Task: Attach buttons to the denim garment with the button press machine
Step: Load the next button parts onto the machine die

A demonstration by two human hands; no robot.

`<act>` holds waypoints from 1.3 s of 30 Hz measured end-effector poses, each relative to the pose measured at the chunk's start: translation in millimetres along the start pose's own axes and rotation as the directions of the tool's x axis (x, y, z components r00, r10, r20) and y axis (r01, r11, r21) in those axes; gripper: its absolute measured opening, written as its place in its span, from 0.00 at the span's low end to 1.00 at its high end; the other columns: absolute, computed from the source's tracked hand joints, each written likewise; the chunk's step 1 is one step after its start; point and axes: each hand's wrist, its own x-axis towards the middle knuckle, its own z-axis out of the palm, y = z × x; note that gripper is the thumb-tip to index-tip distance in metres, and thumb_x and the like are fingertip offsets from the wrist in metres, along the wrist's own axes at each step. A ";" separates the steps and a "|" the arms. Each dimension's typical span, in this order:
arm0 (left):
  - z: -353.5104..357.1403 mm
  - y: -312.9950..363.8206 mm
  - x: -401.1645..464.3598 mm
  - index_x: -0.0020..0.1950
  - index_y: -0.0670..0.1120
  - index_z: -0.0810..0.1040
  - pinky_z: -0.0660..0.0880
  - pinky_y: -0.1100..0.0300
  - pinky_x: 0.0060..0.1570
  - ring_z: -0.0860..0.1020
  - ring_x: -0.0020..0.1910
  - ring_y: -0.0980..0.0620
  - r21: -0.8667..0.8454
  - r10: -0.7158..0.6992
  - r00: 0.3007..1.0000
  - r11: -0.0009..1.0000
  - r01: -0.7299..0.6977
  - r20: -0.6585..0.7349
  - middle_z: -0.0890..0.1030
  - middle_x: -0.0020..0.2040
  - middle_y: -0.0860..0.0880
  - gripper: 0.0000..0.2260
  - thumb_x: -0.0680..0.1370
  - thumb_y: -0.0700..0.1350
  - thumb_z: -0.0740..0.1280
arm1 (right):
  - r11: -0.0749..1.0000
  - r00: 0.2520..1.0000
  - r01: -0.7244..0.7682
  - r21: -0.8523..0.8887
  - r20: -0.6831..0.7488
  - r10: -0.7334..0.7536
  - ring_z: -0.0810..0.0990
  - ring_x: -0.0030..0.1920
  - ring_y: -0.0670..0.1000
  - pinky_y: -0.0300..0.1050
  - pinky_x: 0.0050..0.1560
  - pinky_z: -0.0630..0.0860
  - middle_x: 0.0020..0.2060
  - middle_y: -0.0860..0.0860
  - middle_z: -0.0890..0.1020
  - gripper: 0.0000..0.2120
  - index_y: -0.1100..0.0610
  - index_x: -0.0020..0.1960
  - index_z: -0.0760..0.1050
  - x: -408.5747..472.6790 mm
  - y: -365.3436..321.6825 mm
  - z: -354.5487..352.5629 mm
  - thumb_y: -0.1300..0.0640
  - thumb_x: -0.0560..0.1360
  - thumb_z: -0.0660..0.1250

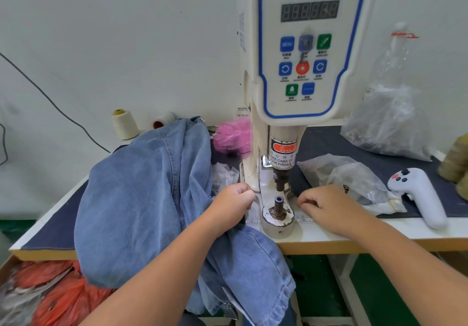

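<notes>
Worktable: curled hands (contents unclear) flanking die.

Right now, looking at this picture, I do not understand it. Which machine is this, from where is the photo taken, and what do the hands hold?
There is one picture, from a camera on the person's head, looking down at a table. The white tower is a button press machine; its lower die stands bare between the hands. A denim garment lies heaped on the left, hanging over the edge. The left hand and right hand have curled fingers; whether they pinch something small, I cannot tell. Plastic bags, thread cones and a white controller also lie there.
</notes>
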 end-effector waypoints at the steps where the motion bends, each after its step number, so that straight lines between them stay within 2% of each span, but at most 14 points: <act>1: -0.1 0.7 -0.8 0.33 0.47 0.70 0.66 0.58 0.36 0.68 0.33 0.52 -0.001 0.002 1.000 1.000 -0.002 0.002 0.71 0.33 0.48 0.07 0.66 0.50 0.58 | 1.000 1.000 0.005 -0.029 0.015 -0.004 0.78 0.40 0.39 0.36 0.38 0.71 0.39 0.38 0.80 0.09 0.47 0.52 0.82 -0.6 -0.2 -0.6 0.54 0.80 0.63; 5: -1.4 3.1 -3.2 0.34 0.47 0.71 0.66 0.60 0.34 0.68 0.33 0.53 0.013 0.013 1.000 1.000 -0.013 0.007 0.71 0.33 0.49 0.08 0.66 0.50 0.58 | 0.999 0.999 -0.007 -0.034 0.044 0.008 0.78 0.45 0.40 0.33 0.42 0.70 0.48 0.42 0.83 0.10 0.48 0.57 0.81 -3.5 -0.2 -5.0 0.54 0.81 0.63; 7: -1.5 4.0 -3.7 0.33 0.47 0.70 0.65 0.60 0.34 0.68 0.33 0.53 0.010 0.021 1.000 1.000 -0.021 0.011 0.71 0.33 0.50 0.07 0.66 0.50 0.58 | 1.000 0.999 -0.012 -0.028 0.051 0.013 0.78 0.46 0.40 0.32 0.43 0.70 0.50 0.43 0.83 0.10 0.49 0.58 0.81 -4.5 -0.5 -7.0 0.54 0.81 0.63; 12: -2.9 5.4 -4.3 0.32 0.48 0.70 0.65 0.60 0.34 0.67 0.31 0.54 0.014 0.033 0.999 0.999 -0.033 0.032 0.70 0.30 0.54 0.07 0.67 0.50 0.60 | 0.999 0.999 -0.036 0.010 0.041 0.035 0.77 0.41 0.40 0.33 0.37 0.67 0.41 0.40 0.81 0.07 0.47 0.52 0.81 -7.1 0.2 -9.0 0.55 0.80 0.64; 16: -5.3 12.1 -4.7 0.32 0.49 0.70 0.64 0.63 0.32 0.65 0.26 0.59 -0.006 0.047 0.996 0.999 -0.046 0.077 0.71 0.25 0.59 0.07 0.68 0.50 0.60 | 0.996 0.998 -0.063 0.059 0.006 0.062 0.77 0.38 0.41 0.33 0.35 0.66 0.36 0.42 0.80 0.06 0.45 0.49 0.79 -9.7 2.1 -10.2 0.55 0.80 0.64; 20: -4.6 22.5 -6.7 0.33 0.49 0.71 0.62 0.62 0.30 0.63 0.27 0.56 -0.030 0.057 0.991 0.998 -0.054 0.122 0.69 0.27 0.56 0.08 0.71 0.49 0.63 | 0.991 0.995 -0.087 0.102 -0.032 0.091 0.77 0.39 0.41 0.33 0.36 0.66 0.37 0.41 0.80 0.06 0.45 0.51 0.79 -10.9 3.9 -7.0 0.55 0.80 0.65; 24: -3.7 27.8 -8.9 0.33 0.49 0.70 0.62 0.61 0.33 0.64 0.29 0.54 -0.075 0.045 0.982 0.997 -0.032 0.184 0.69 0.32 0.50 0.11 0.76 0.43 0.63 | 0.982 0.982 -0.115 0.149 -0.132 0.135 0.74 0.33 0.40 0.34 0.33 0.64 0.32 0.41 0.78 0.06 0.46 0.50 0.80 -12.3 5.4 1.9 0.55 0.79 0.65; 28: -3.2 29.1 -10.7 0.32 0.49 0.69 0.62 0.65 0.30 0.64 0.27 0.57 -0.107 0.040 0.978 0.994 -0.019 0.203 0.68 0.29 0.54 0.14 0.78 0.42 0.63 | 0.977 0.967 -0.114 0.179 -0.205 0.150 0.75 0.31 0.36 0.33 0.30 0.62 0.26 0.36 0.77 0.06 0.46 0.48 0.80 -13.9 6.9 9.7 0.55 0.79 0.66; 30: -3.2 30.4 -10.8 0.32 0.48 0.68 0.61 0.65 0.30 0.64 0.26 0.57 -0.125 0.029 0.979 0.992 -0.003 0.204 0.68 0.27 0.55 0.14 0.78 0.41 0.62 | 0.979 0.966 -0.108 0.170 -0.213 0.144 0.75 0.32 0.33 0.32 0.29 0.60 0.26 0.31 0.76 0.06 0.46 0.49 0.79 -14.3 6.3 11.2 0.56 0.79 0.66; 33: -1.7 33.0 -9.6 0.31 0.47 0.69 0.61 0.64 0.30 0.64 0.26 0.57 -0.140 0.012 0.978 0.990 0.018 0.209 0.69 0.25 0.56 0.14 0.77 0.40 0.61 | 0.980 0.959 -0.111 0.164 -0.240 0.149 0.75 0.30 0.38 0.34 0.31 0.62 0.26 0.38 0.76 0.06 0.47 0.49 0.81 -14.4 6.0 12.3 0.55 0.79 0.66; 39: 5.0 38.5 -6.8 0.26 0.51 0.68 0.61 0.68 0.26 0.65 0.24 0.58 -0.135 0.000 0.974 0.990 0.031 0.226 0.68 0.25 0.54 0.15 0.73 0.39 0.60 | 0.988 0.955 -0.102 0.114 -0.266 0.129 0.76 0.37 0.40 0.37 0.35 0.67 0.35 0.39 0.80 0.07 0.47 0.52 0.81 -15.2 6.4 15.1 0.54 0.79 0.65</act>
